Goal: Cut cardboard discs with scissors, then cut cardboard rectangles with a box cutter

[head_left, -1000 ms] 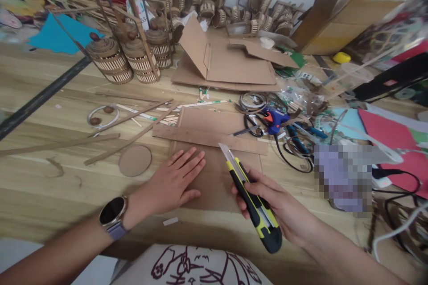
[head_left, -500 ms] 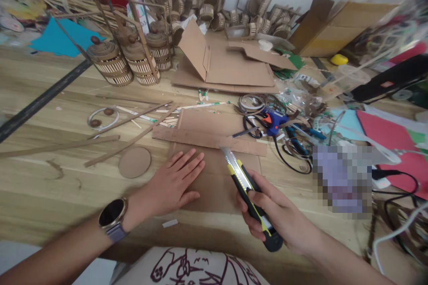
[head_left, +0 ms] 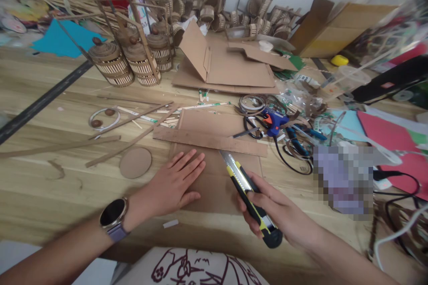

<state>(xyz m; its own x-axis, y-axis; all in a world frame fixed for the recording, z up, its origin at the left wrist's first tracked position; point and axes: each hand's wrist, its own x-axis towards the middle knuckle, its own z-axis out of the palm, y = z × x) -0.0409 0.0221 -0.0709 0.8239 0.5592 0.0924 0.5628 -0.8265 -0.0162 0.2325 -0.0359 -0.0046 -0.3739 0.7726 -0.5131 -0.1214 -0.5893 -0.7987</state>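
Observation:
My right hand [head_left: 267,205] is wrapped round a black and yellow utility knife [head_left: 245,182], thumb on its slider. The blade is out and points up and left, over a flat piece of cardboard [head_left: 217,187]. My left hand [head_left: 179,182] lies palm down with fingers spread on the left part of that cardboard. Across the sheet, just beyond my fingertips and the blade, lies a long cardboard strip [head_left: 207,139]. Left of my left hand rests a round cardboard disc [head_left: 135,162]. Whether the blade tip touches the cardboard I cannot tell.
Bamboo-slatted lidded baskets [head_left: 112,64] with tall handles stand at the back left. Folded cardboard [head_left: 237,67] lies at the back. To the right are a blue glue gun [head_left: 276,120], cables and red paper [head_left: 384,131]. Thin brown strips [head_left: 130,140] and a white ring [head_left: 104,118] lie left.
The knife blade has shifted slightly toward me, its tip now just below the cardboard strip instead of over it. My left hand stays in place on the sheet.

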